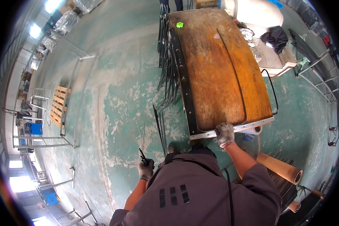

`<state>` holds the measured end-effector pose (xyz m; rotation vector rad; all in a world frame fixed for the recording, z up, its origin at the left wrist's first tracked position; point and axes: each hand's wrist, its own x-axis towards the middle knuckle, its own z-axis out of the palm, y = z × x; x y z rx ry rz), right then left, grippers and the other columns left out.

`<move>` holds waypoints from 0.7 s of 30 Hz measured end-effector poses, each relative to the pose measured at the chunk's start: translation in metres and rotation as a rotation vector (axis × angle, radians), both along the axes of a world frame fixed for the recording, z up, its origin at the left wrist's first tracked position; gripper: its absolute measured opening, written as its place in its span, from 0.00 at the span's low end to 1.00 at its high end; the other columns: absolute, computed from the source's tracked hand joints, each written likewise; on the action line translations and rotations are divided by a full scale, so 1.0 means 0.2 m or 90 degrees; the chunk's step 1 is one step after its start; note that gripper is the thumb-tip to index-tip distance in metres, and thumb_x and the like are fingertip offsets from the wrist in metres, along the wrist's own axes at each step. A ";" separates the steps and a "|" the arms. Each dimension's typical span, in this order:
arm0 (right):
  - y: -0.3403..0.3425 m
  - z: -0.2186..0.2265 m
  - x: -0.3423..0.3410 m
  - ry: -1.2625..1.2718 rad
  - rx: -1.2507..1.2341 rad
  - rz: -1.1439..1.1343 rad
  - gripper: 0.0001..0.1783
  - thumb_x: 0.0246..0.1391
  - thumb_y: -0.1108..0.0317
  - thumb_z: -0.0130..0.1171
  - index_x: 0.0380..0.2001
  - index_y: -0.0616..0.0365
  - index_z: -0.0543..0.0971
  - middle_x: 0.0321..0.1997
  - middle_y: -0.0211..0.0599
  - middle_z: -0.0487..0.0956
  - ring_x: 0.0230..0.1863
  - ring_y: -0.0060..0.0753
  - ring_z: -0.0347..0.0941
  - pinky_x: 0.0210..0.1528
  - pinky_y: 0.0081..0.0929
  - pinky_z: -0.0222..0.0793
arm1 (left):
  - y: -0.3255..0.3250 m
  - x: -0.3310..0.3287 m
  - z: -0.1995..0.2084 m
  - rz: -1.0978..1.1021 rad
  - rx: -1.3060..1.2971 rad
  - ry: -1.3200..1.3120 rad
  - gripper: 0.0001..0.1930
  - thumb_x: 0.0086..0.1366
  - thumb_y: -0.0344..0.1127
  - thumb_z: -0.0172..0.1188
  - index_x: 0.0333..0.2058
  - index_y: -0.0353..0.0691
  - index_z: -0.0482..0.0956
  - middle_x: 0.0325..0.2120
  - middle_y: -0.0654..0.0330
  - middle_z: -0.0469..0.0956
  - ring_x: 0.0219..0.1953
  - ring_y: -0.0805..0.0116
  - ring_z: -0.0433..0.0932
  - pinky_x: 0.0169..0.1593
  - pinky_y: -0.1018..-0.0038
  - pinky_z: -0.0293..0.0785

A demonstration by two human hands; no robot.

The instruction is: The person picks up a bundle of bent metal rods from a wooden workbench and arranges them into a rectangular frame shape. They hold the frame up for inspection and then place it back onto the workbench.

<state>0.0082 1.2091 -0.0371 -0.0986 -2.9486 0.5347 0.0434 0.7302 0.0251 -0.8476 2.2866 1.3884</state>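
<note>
My left hand [146, 170], in a grey glove, is closed around a few thin black rods [142, 153] at my left side, their ends sticking up past the fingers. At the near edge of a worn wooden-topped table [207, 64], my gloved right hand [225, 134] curls over a bent black rod [235, 71], its fingers partly hidden. This rod lies along the tabletop and rounds a corner at the near end, close to a metal edge strip [252, 125]. A dark bar with holes [182, 81] runs down the table's left side.
Many black rods [167, 75] hang along the table's left side; several more [161, 130] stand near my feet. A green tape measure [179, 25] sits at the far left corner. Right are a sofa [271, 56] and cardboard tubes [280, 167]. A wooden pallet [59, 105] leans at left.
</note>
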 end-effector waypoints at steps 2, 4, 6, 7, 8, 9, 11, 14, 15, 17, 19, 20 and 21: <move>-0.01 0.03 0.00 0.008 -0.002 -0.003 0.07 0.55 0.62 0.67 0.27 0.50 0.83 0.35 0.38 0.83 0.45 0.52 0.78 0.50 0.52 0.72 | -0.02 0.00 0.00 0.003 0.018 0.024 0.06 0.66 0.31 0.69 0.33 0.34 0.88 0.21 0.61 0.82 0.23 0.72 0.79 0.28 0.71 0.74; -0.02 0.04 0.01 -0.006 0.005 -0.011 0.06 0.54 0.62 0.67 0.27 0.50 0.83 0.36 0.39 0.83 0.45 0.53 0.78 0.50 0.52 0.72 | -0.03 0.00 0.00 0.002 0.011 0.029 0.06 0.66 0.31 0.69 0.33 0.34 0.88 0.21 0.61 0.83 0.23 0.72 0.79 0.29 0.71 0.74; -0.04 0.07 0.01 0.005 -0.001 -0.021 0.06 0.54 0.62 0.67 0.28 0.51 0.83 0.36 0.40 0.83 0.46 0.54 0.78 0.50 0.53 0.72 | -0.04 0.00 0.01 -0.001 -0.021 0.016 0.06 0.66 0.31 0.69 0.33 0.33 0.88 0.21 0.61 0.83 0.23 0.72 0.80 0.29 0.70 0.75; -0.06 0.09 0.02 0.022 -0.010 -0.029 0.06 0.54 0.63 0.67 0.29 0.51 0.83 0.37 0.40 0.83 0.46 0.54 0.78 0.50 0.53 0.72 | -0.05 0.00 0.00 -0.015 -0.028 0.019 0.07 0.66 0.31 0.69 0.33 0.33 0.88 0.21 0.61 0.83 0.23 0.72 0.80 0.29 0.70 0.75; -0.08 0.11 0.03 0.038 -0.020 -0.033 0.05 0.54 0.63 0.67 0.30 0.51 0.83 0.37 0.41 0.83 0.46 0.55 0.78 0.50 0.53 0.72 | -0.07 0.01 -0.01 -0.025 -0.035 0.022 0.07 0.66 0.31 0.68 0.33 0.33 0.88 0.21 0.61 0.83 0.23 0.72 0.80 0.30 0.70 0.75; -0.12 0.10 0.06 0.088 -0.031 -0.043 0.06 0.54 0.63 0.67 0.32 0.51 0.84 0.39 0.41 0.83 0.45 0.55 0.78 0.50 0.53 0.72 | -0.08 0.02 -0.02 -0.037 -0.041 0.024 0.07 0.67 0.31 0.68 0.33 0.33 0.88 0.21 0.61 0.83 0.23 0.72 0.80 0.30 0.70 0.75; -0.20 0.12 0.11 0.082 -0.078 0.003 0.08 0.51 0.65 0.69 0.35 0.50 0.85 0.40 0.39 0.83 0.45 0.53 0.78 0.50 0.52 0.72 | -0.12 0.05 -0.07 -0.043 -0.047 0.036 0.07 0.67 0.32 0.68 0.32 0.33 0.88 0.20 0.60 0.83 0.23 0.72 0.80 0.30 0.69 0.75; -0.33 0.10 0.22 0.069 -0.117 0.096 0.10 0.51 0.64 0.71 0.38 0.49 0.87 0.39 0.40 0.85 0.43 0.53 0.80 0.48 0.50 0.74 | -0.18 0.09 -0.13 -0.059 -0.060 0.037 0.08 0.67 0.31 0.68 0.32 0.33 0.89 0.19 0.60 0.83 0.23 0.71 0.80 0.30 0.69 0.76; -0.36 0.06 0.26 0.014 -0.143 0.080 0.10 0.52 0.61 0.71 0.38 0.49 0.87 0.39 0.41 0.85 0.43 0.54 0.81 0.48 0.50 0.75 | -0.19 0.08 -0.13 -0.069 -0.064 0.036 0.08 0.67 0.31 0.68 0.31 0.33 0.89 0.19 0.60 0.83 0.23 0.71 0.80 0.30 0.69 0.76; -0.43 0.03 0.30 -0.094 -0.196 0.050 0.11 0.54 0.57 0.70 0.38 0.48 0.88 0.38 0.44 0.86 0.43 0.54 0.82 0.48 0.50 0.76 | -0.18 0.08 -0.10 -0.070 -0.065 0.037 0.08 0.66 0.32 0.68 0.31 0.33 0.89 0.19 0.60 0.83 0.23 0.71 0.81 0.30 0.69 0.76; -0.44 0.06 0.28 -0.212 -0.185 0.000 0.12 0.57 0.53 0.69 0.37 0.48 0.88 0.38 0.46 0.86 0.44 0.55 0.83 0.49 0.52 0.77 | -0.20 0.08 -0.10 -0.084 -0.080 0.038 0.08 0.65 0.33 0.68 0.30 0.34 0.89 0.19 0.60 0.83 0.23 0.72 0.81 0.30 0.69 0.77; -0.45 0.10 0.27 -0.270 -0.179 -0.024 0.14 0.58 0.51 0.68 0.37 0.48 0.89 0.38 0.47 0.87 0.45 0.56 0.83 0.50 0.53 0.78 | -0.22 0.09 -0.11 -0.098 -0.094 0.040 0.08 0.64 0.34 0.68 0.30 0.34 0.89 0.19 0.60 0.84 0.23 0.72 0.81 0.30 0.69 0.77; -0.46 0.12 0.27 -0.310 -0.165 -0.025 0.15 0.59 0.50 0.66 0.39 0.48 0.89 0.40 0.47 0.87 0.47 0.57 0.83 0.52 0.52 0.78 | -0.24 0.10 -0.13 -0.111 -0.109 0.042 0.09 0.63 0.34 0.68 0.30 0.34 0.89 0.19 0.60 0.84 0.24 0.72 0.82 0.30 0.69 0.77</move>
